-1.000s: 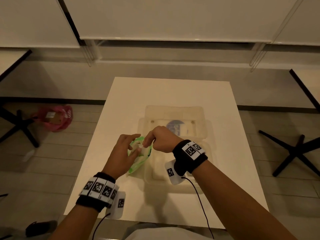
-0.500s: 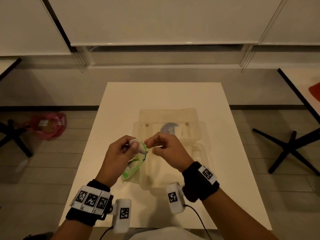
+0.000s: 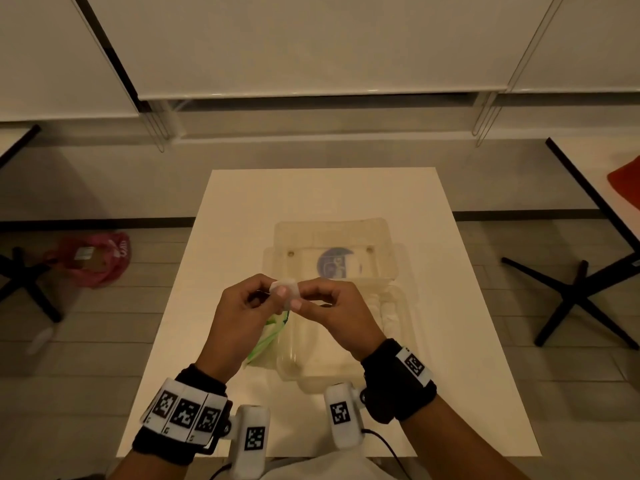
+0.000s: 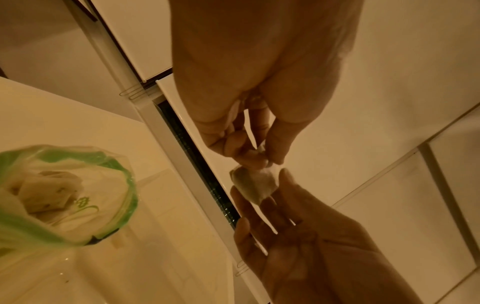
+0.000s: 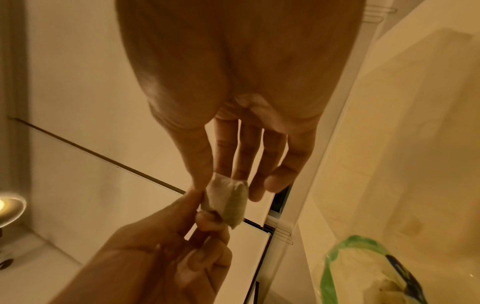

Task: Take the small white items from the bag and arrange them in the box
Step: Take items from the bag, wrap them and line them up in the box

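Since a second ago both hands have risen off the bag (image 3: 268, 336) and the right hand (image 3: 332, 313) has pulled out of its mouth; a small white item (image 3: 285, 294) now sits between them in the air, above the near-left part of the box (image 3: 398, 327). The left hand (image 3: 239, 317) has its grip clamped on the item, thumb and forefinger pinching its left side. The right hand's grip is also closed on the item, thumb and fingertips (image 5: 255, 193) at its right side, the other fingers only lightly bent. In the left wrist view the item (image 4: 255, 185) hangs between the two sets of fingertips. The green-rimmed bag lies open on the tabletop (image 3: 242, 209) against the box's left wall, more white items (image 4: 49, 191) showing inside. The clear box stands mid-tabletop, its lid (image 3: 332, 251) open toward the far edge.
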